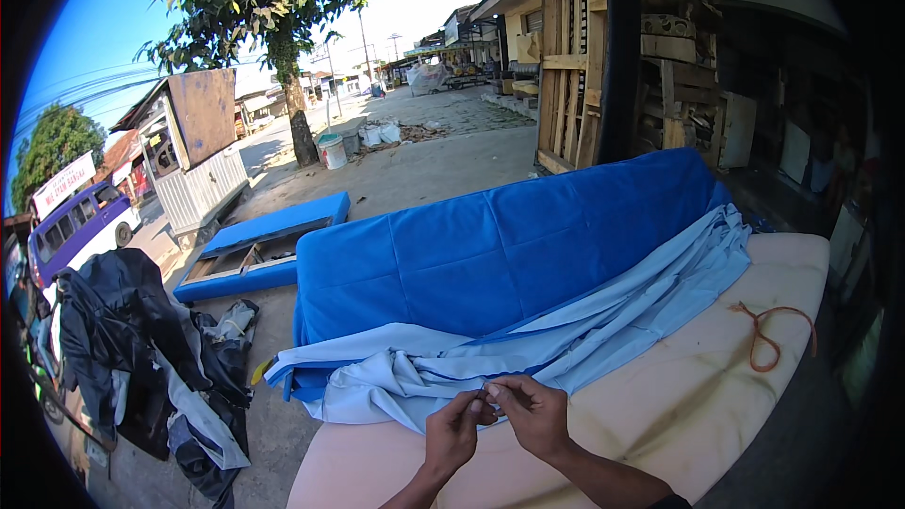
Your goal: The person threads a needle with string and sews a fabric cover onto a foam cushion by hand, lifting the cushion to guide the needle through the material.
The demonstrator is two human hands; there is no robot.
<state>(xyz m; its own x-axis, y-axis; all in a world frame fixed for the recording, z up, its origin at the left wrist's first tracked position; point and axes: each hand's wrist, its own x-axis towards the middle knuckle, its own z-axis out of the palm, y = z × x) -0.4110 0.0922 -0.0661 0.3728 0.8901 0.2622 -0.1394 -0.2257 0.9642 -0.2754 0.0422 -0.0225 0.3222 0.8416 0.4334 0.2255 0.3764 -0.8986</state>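
My left hand and my right hand meet at the fingertips, both closed in a pinch. Whatever sits between the fingers is too small to make out. Both hands are above a pale foam slab, close to the loose light blue cloth. That crumpled cloth runs along the near side of a long cushion covered in bright blue fabric with stitched seams. On the foam's right part lies a looped reddish-brown cord, apart from my hands.
Dark jackets or cloths are heaped at the left. Beyond the cushion, a blue padded wooden frame rests on the ground. A tree, a white bucket and a wooden pallet frame stand farther off. A purple van is at far left.
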